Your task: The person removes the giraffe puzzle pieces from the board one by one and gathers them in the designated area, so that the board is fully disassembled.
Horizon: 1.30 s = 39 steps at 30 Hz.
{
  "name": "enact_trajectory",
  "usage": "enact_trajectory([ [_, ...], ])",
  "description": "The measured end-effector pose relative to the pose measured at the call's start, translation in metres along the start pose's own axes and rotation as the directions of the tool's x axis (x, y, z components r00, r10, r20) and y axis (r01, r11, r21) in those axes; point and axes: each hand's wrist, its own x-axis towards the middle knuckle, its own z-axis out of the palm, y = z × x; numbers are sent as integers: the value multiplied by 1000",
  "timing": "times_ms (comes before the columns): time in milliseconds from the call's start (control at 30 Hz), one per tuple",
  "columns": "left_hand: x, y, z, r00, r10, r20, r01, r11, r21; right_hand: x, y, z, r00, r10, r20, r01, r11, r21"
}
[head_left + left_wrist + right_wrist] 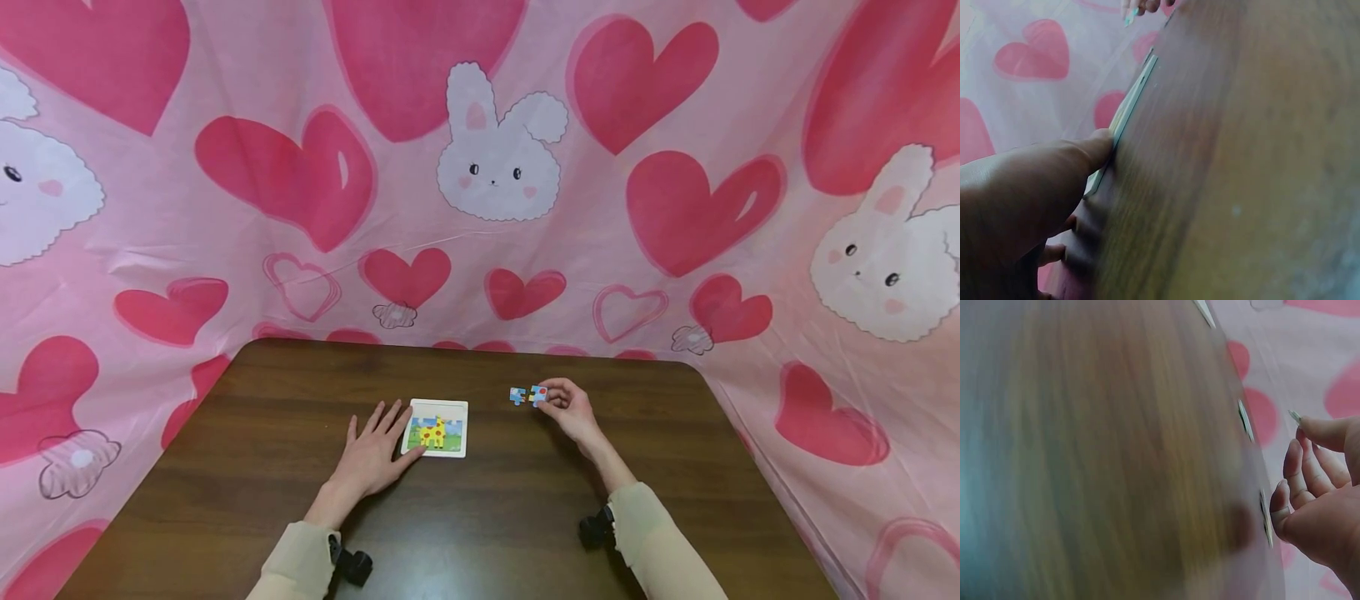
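A small white-framed puzzle tray [436, 405] lies on the table with a yellow giraffe picture [431, 433] in its lower part; its upper strip looks pale. My left hand [372, 457] rests with spread fingers beside the tray, its thumb on the lower left edge. In the left wrist view that thumb [1099, 150] presses the tray's rim [1135, 100]. My right hand [573, 411] pinches a blue puzzle piece [537, 395] with red and yellow marks between thumb and fingers, raised off the table in the right wrist view. Another blue piece [517, 395] is just left of it.
In the right wrist view, two flat pieces lie on the table, one farther off [1245, 420] and one nearer [1266, 519] under the hand. The brown wooden table [480, 517] ends at a pink cloth [405, 217] with hearts and rabbits.
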Motion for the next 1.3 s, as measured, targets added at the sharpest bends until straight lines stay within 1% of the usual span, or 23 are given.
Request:
enact_trajectory([
  [167,0,-1,1,1000,-1,5,1,1000,1,-1,6,-36,999,19,-38,-21,999,-48],
  [300,1,0,0,1000,-1,7,1,1000,-2,-1,10,-63,995,24,-97,-35,993,-113],
  [433,0,0,-1,1000,-5,6,5,1000,-4,-1,14,-81,988,13,-152,-40,983,-178],
  [500,1,0,-1,1000,-6,7,6,1000,-4,0,17,-88,984,-6,-175,-34,975,-220],
  [600,1,0,-1,1000,-7,12,7,1000,-3,0,22,-96,980,-44,-193,-20,949,-316],
  [700,1,0,0,1000,-6,13,6,1000,-5,0,26,-102,978,-76,-194,-13,907,-421],
  [800,1,-1,2,1000,-3,4,3,1000,-3,-1,28,-105,980,-84,-181,-13,876,-482],
  [967,1,-3,3,1000,5,-11,-5,1000,9,0,31,-108,984,-82,-160,-15,849,-528],
  [1167,2,-3,3,1000,8,-4,-8,1000,12,-1,35,-110,987,-71,-147,-29,810,-585],
  [1300,1,-3,3,1000,5,-2,-5,1000,9,-2,37,-112,987,-80,-138,-19,802,-597],
])
